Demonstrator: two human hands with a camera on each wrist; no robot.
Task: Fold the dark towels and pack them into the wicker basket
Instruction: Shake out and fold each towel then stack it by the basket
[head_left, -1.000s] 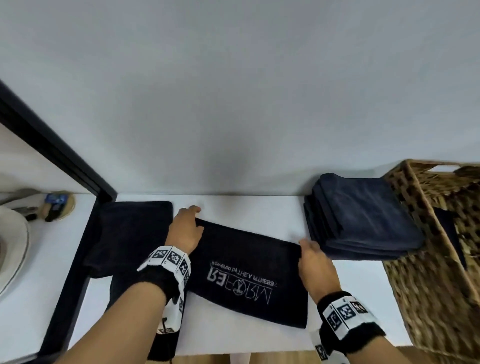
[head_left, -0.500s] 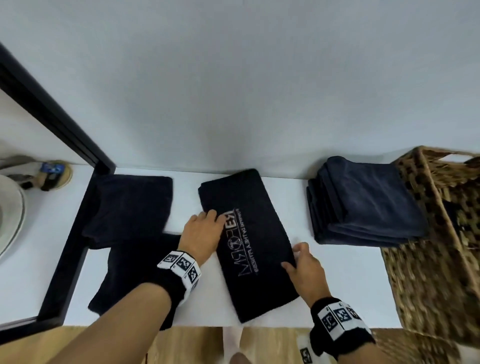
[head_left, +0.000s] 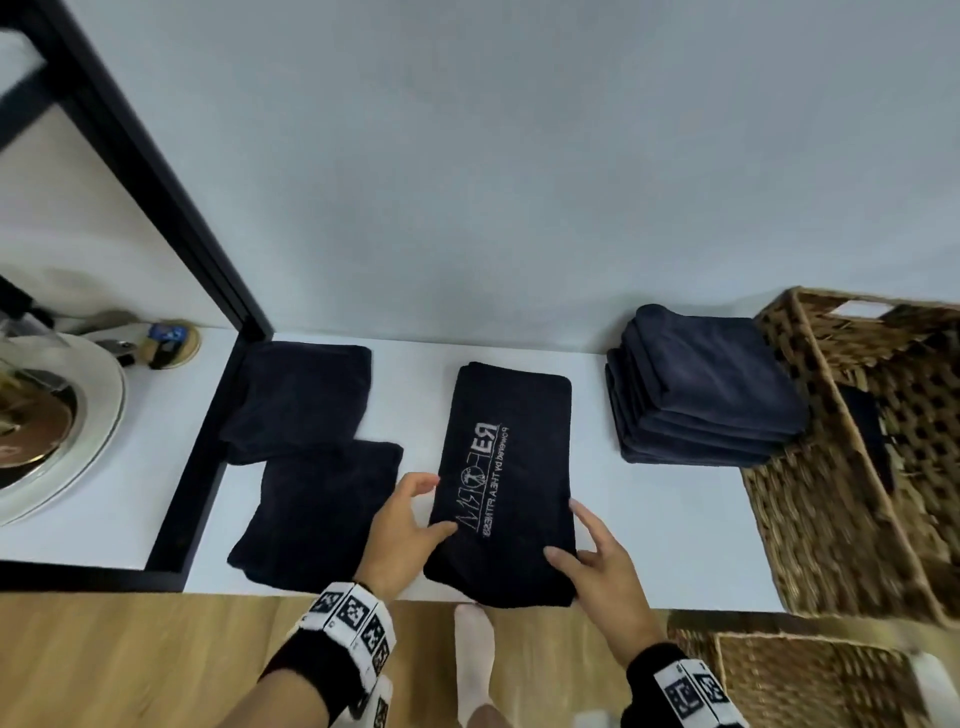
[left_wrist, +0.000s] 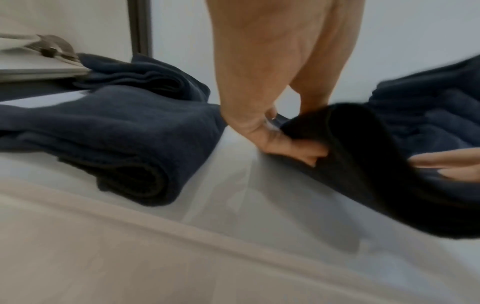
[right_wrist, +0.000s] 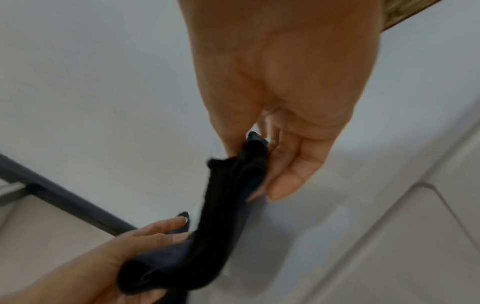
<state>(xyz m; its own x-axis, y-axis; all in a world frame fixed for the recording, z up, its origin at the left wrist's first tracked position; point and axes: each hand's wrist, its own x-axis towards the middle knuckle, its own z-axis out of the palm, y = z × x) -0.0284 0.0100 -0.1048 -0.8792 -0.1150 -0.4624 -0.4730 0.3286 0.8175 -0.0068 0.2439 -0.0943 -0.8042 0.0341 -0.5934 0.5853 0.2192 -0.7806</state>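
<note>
A dark towel with a white logo lies folded on the white shelf, its long side pointing away from me. My left hand pinches the near left edge, and my right hand pinches the near right edge. In the left wrist view the left hand holds the raised edge of the towel. In the right wrist view the right hand pinches the hanging towel. A stack of folded towels sits beside the wicker basket, which holds a dark towel.
Two more dark towels lie at the shelf's left end. A black frame separates the shelf from a white sink. A second wicker basket stands on the wooden floor at lower right.
The logo towel has been turned from lying crosswise to lying lengthwise. Both hands have moved to its near end and now pinch and lift that end.
</note>
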